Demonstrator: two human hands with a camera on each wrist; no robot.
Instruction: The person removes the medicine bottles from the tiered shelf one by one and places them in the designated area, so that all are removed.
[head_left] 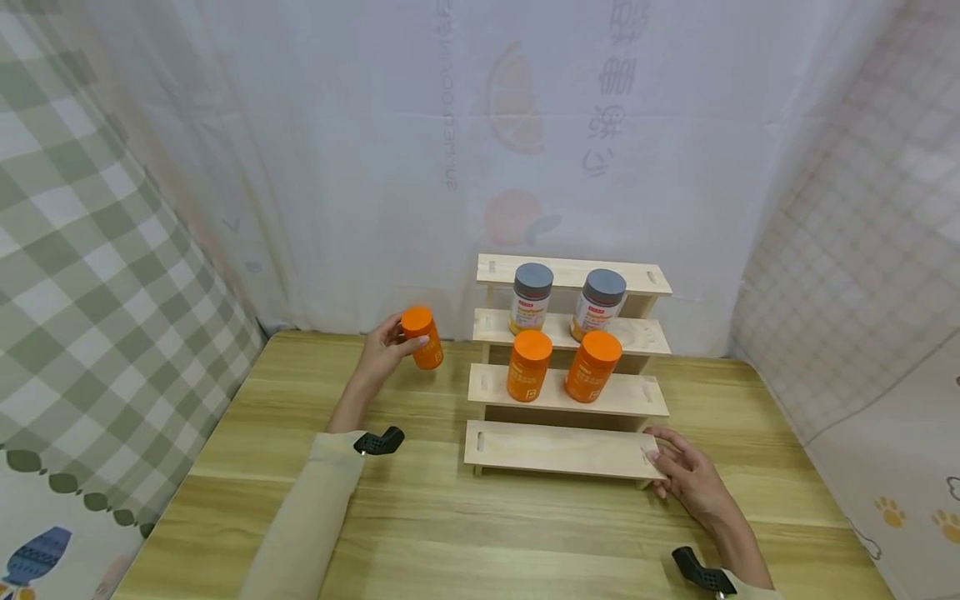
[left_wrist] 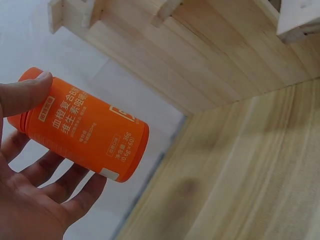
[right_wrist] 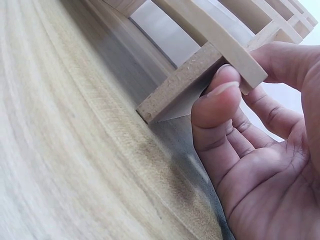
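Note:
My left hand [head_left: 378,354] grips an orange vitamin bottle [head_left: 429,353] near its lid, above the table's back left and left of the stepped wooden rack [head_left: 555,450]. In the left wrist view the bottle [left_wrist: 95,132] is tilted, its printed label showing and my thumb across its lid end. At the rack's front right corner, my right hand [head_left: 693,479] pinches the end of the lowest step [right_wrist: 240,62], with thumb above and fingers below. Two orange bottles, one left [head_left: 528,372] and one right [head_left: 592,372], stand upright on the second step.
Two grey-lidded bottles, left [head_left: 530,310] and right [head_left: 595,315], stand on the third step. Behind the rack's top step [head_left: 577,271] hangs a pale printed curtain [head_left: 360,183]. A green checked cloth [head_left: 97,250] borders the wooden table [head_left: 420,517] on the left.

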